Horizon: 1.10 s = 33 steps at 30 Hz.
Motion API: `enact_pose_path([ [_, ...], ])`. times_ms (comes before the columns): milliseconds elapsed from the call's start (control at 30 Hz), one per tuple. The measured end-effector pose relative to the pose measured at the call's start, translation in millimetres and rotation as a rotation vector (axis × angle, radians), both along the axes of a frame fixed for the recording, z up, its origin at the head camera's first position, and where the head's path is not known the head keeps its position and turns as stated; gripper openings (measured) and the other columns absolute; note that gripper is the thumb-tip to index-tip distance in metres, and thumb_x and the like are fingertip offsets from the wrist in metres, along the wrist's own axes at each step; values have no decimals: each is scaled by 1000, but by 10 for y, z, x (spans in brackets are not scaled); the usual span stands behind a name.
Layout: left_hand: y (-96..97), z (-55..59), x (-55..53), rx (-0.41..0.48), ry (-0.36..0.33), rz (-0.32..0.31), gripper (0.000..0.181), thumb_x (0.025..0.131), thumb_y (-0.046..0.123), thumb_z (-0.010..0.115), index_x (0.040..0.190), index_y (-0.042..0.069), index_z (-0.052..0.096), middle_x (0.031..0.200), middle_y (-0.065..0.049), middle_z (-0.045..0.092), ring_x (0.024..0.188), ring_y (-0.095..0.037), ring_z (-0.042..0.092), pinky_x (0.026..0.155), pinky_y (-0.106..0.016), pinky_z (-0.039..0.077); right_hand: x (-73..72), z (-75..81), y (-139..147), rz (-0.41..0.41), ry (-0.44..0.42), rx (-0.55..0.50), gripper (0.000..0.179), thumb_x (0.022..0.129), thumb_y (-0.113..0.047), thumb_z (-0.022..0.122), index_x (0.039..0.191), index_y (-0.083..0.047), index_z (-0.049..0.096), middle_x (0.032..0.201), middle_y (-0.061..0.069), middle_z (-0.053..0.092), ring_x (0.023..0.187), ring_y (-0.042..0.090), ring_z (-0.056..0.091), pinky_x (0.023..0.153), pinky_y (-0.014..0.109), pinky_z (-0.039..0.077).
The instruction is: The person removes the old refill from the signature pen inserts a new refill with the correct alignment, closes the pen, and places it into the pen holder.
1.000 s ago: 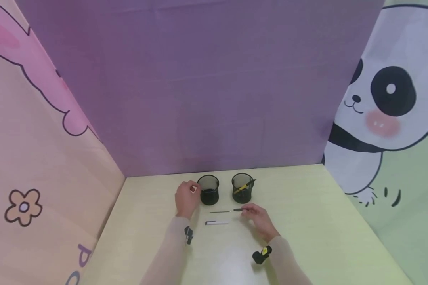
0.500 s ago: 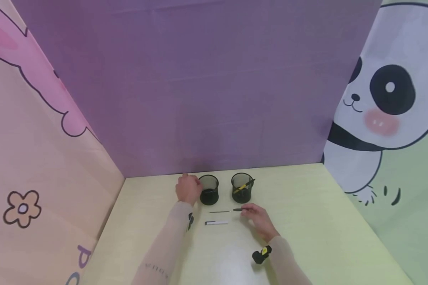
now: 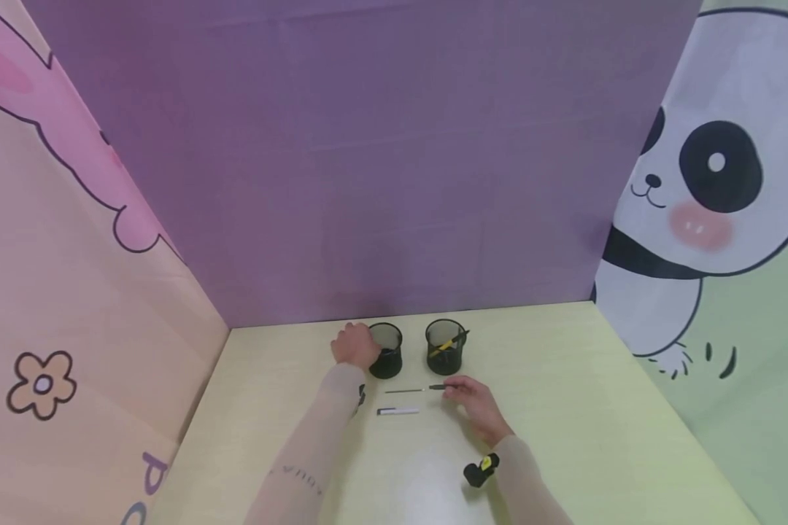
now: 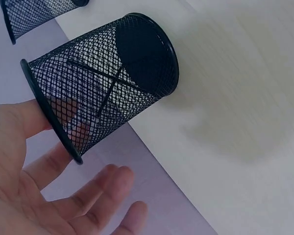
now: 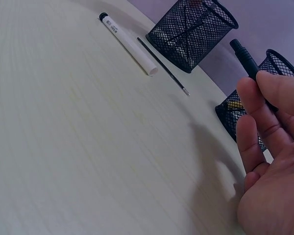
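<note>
My left hand (image 3: 354, 345) is at the left black mesh pen cup (image 3: 387, 362). In the left wrist view, thumb and index finger reach past the rim into the cup (image 4: 100, 54), tips apart, while the other fingers extend loosely outside. Two thin dark sticks (image 4: 108, 98) cross inside; whether a fingertip touches one is unclear. My right hand (image 3: 476, 405) pinches a slim black pen part (image 5: 246, 58) with a stepped end between thumb and fingers, above the table. A thin dark pen refill (image 5: 161, 65) and a white pen tube (image 5: 130, 46) with a black end lie side by side nearby.
A second black mesh pen cup (image 3: 445, 362) stands to the right of the first, with a yellow and black pen (image 3: 448, 344) leaning out of it. Behind the pale table (image 3: 565, 408) rises a purple backdrop (image 3: 394, 182). Printed cloth walls border both sides.
My left hand has moved from beside the left pen cup to the right, over its rim and into it. The right hand with the black pen part has stayed in place.
</note>
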<state>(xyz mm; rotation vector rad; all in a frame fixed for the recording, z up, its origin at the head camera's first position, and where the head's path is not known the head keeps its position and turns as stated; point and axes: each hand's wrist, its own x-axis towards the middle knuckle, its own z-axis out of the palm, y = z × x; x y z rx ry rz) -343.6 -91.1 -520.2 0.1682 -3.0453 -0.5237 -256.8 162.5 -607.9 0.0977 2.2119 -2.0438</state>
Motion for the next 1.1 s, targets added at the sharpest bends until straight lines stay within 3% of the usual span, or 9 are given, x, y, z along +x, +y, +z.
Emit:
enact_pose_path([
  [233, 25, -8, -80, -24, -69, 35, 14, 87, 19, 70, 84, 6, 70, 82, -12, 71, 74, -27, 67, 68, -45, 56, -3, -19, -14, 15, 8, 9, 25, 98, -8, 66, 120, 2, 67, 112, 21, 73, 95, 13, 68, 92, 32, 51],
  [433, 13, -29, -131, -51, -94, 8, 14, 89, 16, 67, 79, 6, 69, 75, -9, 66, 65, -23, 61, 56, -39, 51, -9, -25, -23, 23, 28, 33, 25, 98, -10, 65, 120, 2, 67, 112, 20, 73, 95, 12, 68, 92, 33, 52],
  [600, 22, 28, -132, -74, -127, -20, 16, 91, 15, 64, 79, 7, 70, 73, -8, 66, 64, -21, 61, 54, -37, 52, -14, -21, -17, 31, 30, 26, 25, 98, -9, 65, 120, 3, 67, 112, 20, 73, 97, 14, 68, 94, 36, 52],
  [833, 37, 27, -144, -84, -146, -32, 14, 91, 14, 64, 80, 6, 70, 71, -8, 65, 63, -21, 61, 54, -36, 51, -5, -13, 6, 35, 11, 21, 26, 98, -12, 67, 120, 1, 67, 113, 21, 73, 96, 13, 68, 90, 29, 51],
  [1100, 40, 64, -126, -134, -92, -72, 14, 91, 13, 62, 81, 7, 71, 75, -7, 69, 65, -21, 62, 57, -38, 53, 10, -21, 37, 26, 25, 46, 24, 98, -10, 66, 119, 2, 68, 112, 21, 73, 96, 13, 67, 92, 31, 52],
])
